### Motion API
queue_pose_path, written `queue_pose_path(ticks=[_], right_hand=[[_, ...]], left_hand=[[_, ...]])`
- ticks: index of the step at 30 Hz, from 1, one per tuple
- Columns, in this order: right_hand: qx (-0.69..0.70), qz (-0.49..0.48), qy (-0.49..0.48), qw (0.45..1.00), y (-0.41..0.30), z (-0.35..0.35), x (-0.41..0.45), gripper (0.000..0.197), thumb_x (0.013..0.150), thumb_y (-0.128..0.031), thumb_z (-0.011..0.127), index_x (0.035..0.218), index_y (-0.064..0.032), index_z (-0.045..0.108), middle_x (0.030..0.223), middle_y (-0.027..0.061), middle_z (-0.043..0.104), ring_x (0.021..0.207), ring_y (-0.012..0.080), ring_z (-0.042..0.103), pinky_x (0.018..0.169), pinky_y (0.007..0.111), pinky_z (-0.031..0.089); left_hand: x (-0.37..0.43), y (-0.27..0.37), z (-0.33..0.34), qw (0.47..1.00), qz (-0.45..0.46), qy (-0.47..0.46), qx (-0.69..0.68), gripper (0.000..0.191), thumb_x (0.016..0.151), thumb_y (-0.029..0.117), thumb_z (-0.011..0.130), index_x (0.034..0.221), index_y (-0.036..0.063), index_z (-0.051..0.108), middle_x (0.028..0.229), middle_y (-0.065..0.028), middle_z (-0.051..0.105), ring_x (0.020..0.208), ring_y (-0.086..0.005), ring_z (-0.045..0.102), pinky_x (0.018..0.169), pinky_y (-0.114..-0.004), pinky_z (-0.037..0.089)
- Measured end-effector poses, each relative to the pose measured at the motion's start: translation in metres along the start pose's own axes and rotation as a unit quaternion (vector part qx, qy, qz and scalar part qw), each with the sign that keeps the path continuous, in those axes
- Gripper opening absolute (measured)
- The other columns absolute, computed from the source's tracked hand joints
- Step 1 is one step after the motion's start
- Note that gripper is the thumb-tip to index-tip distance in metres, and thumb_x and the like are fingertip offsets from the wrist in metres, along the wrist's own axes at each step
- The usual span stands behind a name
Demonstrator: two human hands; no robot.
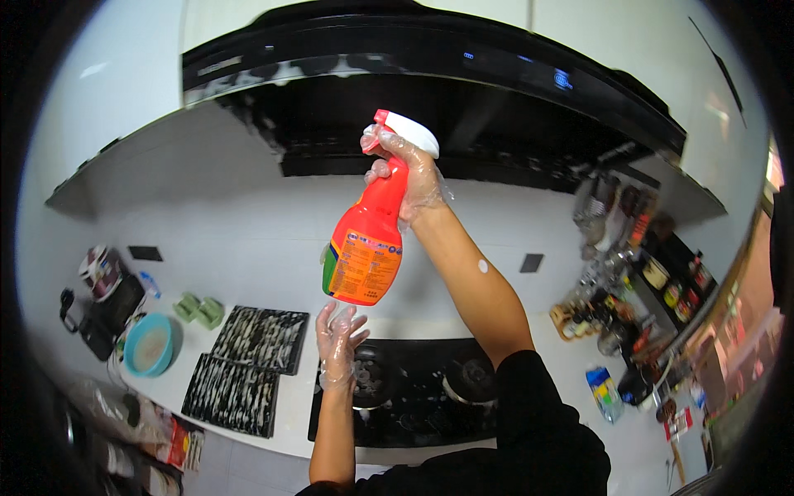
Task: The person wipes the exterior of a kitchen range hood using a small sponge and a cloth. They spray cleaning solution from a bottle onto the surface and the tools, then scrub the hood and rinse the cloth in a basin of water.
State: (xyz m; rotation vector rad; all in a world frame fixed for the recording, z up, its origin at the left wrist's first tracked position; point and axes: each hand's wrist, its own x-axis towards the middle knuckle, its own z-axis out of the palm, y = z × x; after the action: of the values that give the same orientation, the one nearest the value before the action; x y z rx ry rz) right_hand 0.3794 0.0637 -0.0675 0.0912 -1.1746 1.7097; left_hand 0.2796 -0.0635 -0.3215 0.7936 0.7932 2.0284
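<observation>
My right hand (pixel 414 168), in a clear plastic glove, is wrapped round the neck and trigger of a red spray bottle (pixel 371 214) with a white and red head. The bottle is held up before the black range hood (pixel 434 118), whose underside carries white foam in places. Just below the bottle's base is my left hand (pixel 339 341), gloved too, fingers spread and holding nothing. Beneath it lies the black gas hob (pixel 422 415). Two black slatted filter panels (pixel 231 394), streaked with white foam, overlap on the counter to the left.
A blue basin (pixel 149 345) of cloudy liquid and green sponge-like blocks (pixel 198 311) stand at the left. On the right are a wire-and-bottle clutter by a spice rack (pixel 676 279), hanging utensils and a blue-yellow packet (pixel 603 394). White cabinets flank the hood.
</observation>
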Motion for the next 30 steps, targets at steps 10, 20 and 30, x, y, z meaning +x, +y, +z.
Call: queue_pose_path(ticks=[10, 20, 30], right_hand=[[-0.057, -0.105, 0.1, 0.988, -0.106, -0.085, -0.074, 0.022, 0.086, -0.017, 0.065, 0.105, -0.0077, 0.061, 0.092, 0.0021, 0.066, 0.054, 0.0078, 0.047, 0.056, 0.029, 0.048], [0.03, -0.139, 0.005, 0.99, -0.194, -0.149, -0.094, 0.03, 0.083, -0.018, 0.069, 0.108, -0.0072, 0.059, 0.096, 0.0059, 0.064, 0.052, 0.0059, 0.044, 0.058, 0.023, 0.047], [0.072, -0.067, -0.109, 0.989, -0.205, -0.14, -0.064, 0.031, 0.085, -0.019, 0.07, 0.108, -0.0042, 0.056, 0.099, 0.0053, 0.061, 0.054, 0.0062, 0.048, 0.061, 0.024, 0.051]], left_hand=[[-0.012, -0.043, 0.148, 0.978, -0.05, -0.195, -0.054, 0.064, 0.095, 0.034, 0.062, 0.143, 0.0117, 0.027, 0.126, -0.017, 0.056, 0.103, -0.0352, 0.064, 0.085, -0.044, 0.055], [-0.042, -0.063, 0.253, 0.982, 0.056, -0.16, -0.087, 0.045, 0.092, 0.011, 0.066, 0.126, 0.0054, 0.039, 0.112, -0.0133, 0.06, 0.088, -0.0198, 0.066, 0.074, -0.033, 0.058], [-0.047, -0.055, 0.277, 0.982, 0.105, -0.125, -0.094, 0.047, 0.09, 0.013, 0.069, 0.124, 0.0062, 0.037, 0.111, -0.0123, 0.059, 0.087, -0.0171, 0.064, 0.075, -0.033, 0.054]])
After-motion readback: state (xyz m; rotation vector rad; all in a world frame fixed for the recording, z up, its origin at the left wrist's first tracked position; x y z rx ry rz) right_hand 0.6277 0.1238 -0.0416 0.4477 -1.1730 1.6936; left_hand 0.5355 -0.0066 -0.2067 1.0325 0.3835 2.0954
